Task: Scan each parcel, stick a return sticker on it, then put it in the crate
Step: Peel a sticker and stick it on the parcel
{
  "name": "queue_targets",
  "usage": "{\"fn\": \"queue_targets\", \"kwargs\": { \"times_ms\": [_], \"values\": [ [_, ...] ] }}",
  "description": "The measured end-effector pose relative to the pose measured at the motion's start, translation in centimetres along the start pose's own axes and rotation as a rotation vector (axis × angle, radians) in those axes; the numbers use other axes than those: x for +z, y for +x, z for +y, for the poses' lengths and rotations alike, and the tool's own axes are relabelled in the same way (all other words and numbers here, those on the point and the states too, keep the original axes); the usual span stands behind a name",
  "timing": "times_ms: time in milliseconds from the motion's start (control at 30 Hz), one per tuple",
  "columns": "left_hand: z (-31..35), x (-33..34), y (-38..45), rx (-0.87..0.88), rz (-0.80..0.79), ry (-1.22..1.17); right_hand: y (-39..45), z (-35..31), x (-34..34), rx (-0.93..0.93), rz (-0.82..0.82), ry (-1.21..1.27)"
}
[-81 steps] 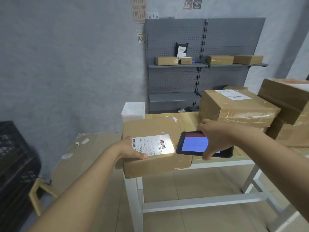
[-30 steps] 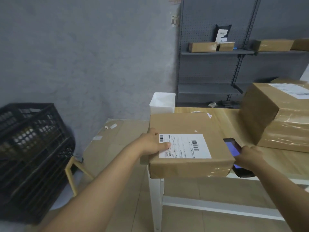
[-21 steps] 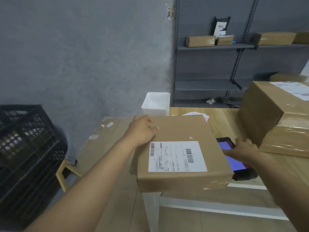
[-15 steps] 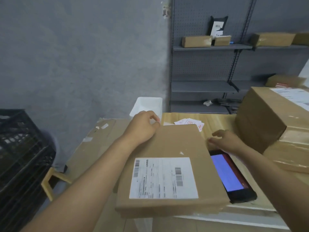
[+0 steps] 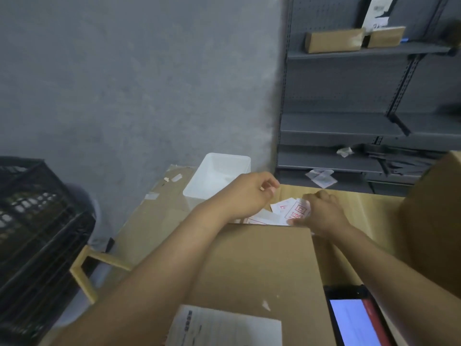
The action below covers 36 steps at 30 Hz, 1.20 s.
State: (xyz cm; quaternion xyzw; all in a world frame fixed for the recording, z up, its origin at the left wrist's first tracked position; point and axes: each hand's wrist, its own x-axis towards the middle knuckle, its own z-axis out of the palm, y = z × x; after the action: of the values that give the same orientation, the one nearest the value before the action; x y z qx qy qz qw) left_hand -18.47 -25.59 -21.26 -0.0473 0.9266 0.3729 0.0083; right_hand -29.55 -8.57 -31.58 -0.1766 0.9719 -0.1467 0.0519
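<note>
Right hand point(image 5: 321, 216) pinching flimsy, curl-prone return stickers point(image 5: 290, 212), best peeled by a corner; left hand point(image 5: 249, 193) loosely curled, holding nothing visible.

Grey textured wall point(image 5: 124, 83) behind; dark metal pegboard shelving point(image 5: 361, 126) at right, wooden tabletop point(image 5: 361, 208) in front of it, flattened cardboard point(image 5: 154, 221) on the floor at left; dim, even light.
</note>
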Motion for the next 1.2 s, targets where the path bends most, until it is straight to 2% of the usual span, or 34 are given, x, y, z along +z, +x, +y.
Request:
{"fn": "queue_targets", "kwargs": {
  "times_ms": [167,233,300,400,467,533,600,667,800,867,967,1067,1200],
  "values": [
    [-0.2,0.0,1.1,0.001,0.016,-0.023,1.0,0.2,-0.3,0.020,-0.014,-0.030],
    [-0.2,0.0,1.3,-0.005,0.021,-0.044,1.0,-0.5,-0.4,-0.038,0.026,0.062],
    [0.0,0.0,1.4,-0.007,0.029,-0.060,0.9,-1.7,-0.6,-0.147,-0.024,0.180],
    [0.1,-0.1,1.3,-0.007,0.024,-0.039,0.7,-3.8,-0.4,-0.267,-0.166,0.003],
    [-0.1,-0.4,1.2,-0.013,0.024,-0.011,0.4,-4.5,-0.5,-0.274,-0.148,0.007],
    [-0.3,-0.9,1.2,-0.021,0.040,0.002,0.2,-4.5,-1.4,-0.264,-0.139,0.213],
    [-0.5,-1.3,1.4,-0.028,0.069,0.016,-0.2,-4.2,-3.4,-0.268,-0.221,0.468],
    [-0.5,-1.5,1.6,-0.045,0.090,0.023,-0.7,-4.2,-5.6,-0.291,-0.237,0.610],
    [-0.3,-1.7,2.1,-0.095,0.138,0.065,-1.7,-4.7,-8.2,-0.372,-0.135,0.783],
    [-0.1,-1.9,2.2,-0.121,0.152,-0.019,-2.4,-4.7,-8.7,-0.381,-0.051,0.808],
    [0.7,-2.3,2.1,-0.177,0.140,-0.233,-3.3,-4.7,-9.0,-0.401,0.106,0.721],
    [1.4,-2.6,2.1,-0.232,0.085,-0.427,-4.0,-5.2,-9.1,-0.471,0.178,0.581],
    [2.0,-2.5,2.1,-0.325,0.056,-0.528,-4.6,-6.0,-9.1,-0.468,0.285,0.500]
  ]
}}
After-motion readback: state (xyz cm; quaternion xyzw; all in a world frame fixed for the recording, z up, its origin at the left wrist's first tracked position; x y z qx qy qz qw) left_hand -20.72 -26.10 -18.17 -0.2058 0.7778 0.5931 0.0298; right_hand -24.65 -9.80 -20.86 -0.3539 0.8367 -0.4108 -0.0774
